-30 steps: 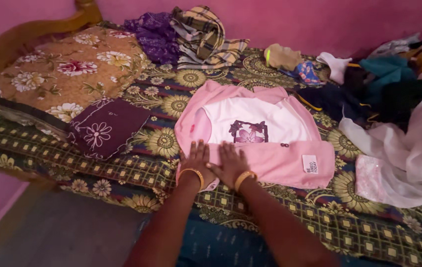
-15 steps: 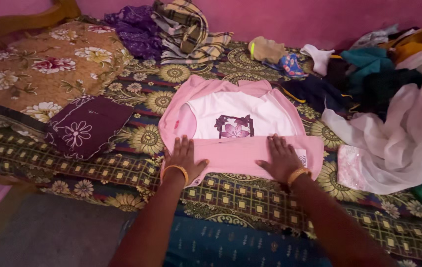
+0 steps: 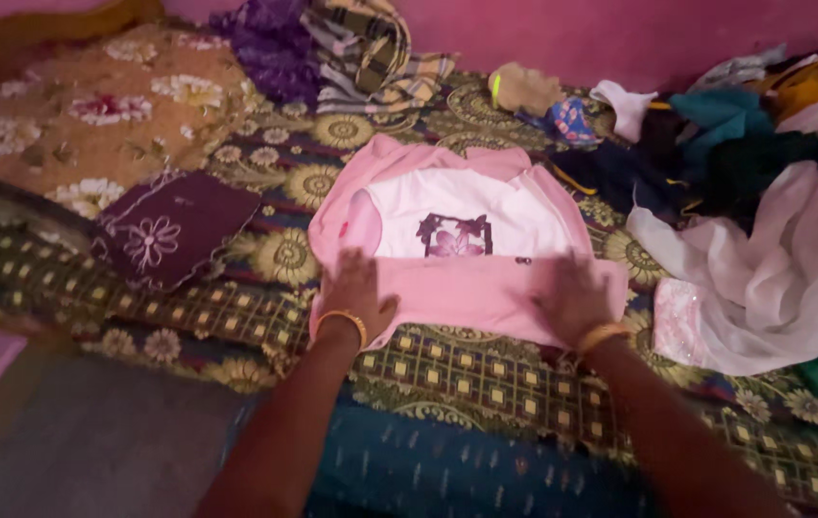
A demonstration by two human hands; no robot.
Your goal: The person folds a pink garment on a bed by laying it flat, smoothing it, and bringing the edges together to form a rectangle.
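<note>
Clothing on a bed: a pink cotton shirt with a white front panel and purple flower print [image 3: 467,245] lies flat on the patterned bedspread [image 3: 486,374], its lower edge folded up. The left hand [image 3: 356,293] and right hand [image 3: 572,297] press flat, fingers spread, gripping nothing, on that fold's ends. Left of the shirt, a folded maroon floral cloth [image 3: 169,225]; right, a white sheer fabric heap [image 3: 773,269].

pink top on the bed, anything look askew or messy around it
The pink top lies flat, its lower part folded up evenly under both hands. What looks untidy is the heap of loose clothes at the right, and a white cloth spilling towards the top.
</note>
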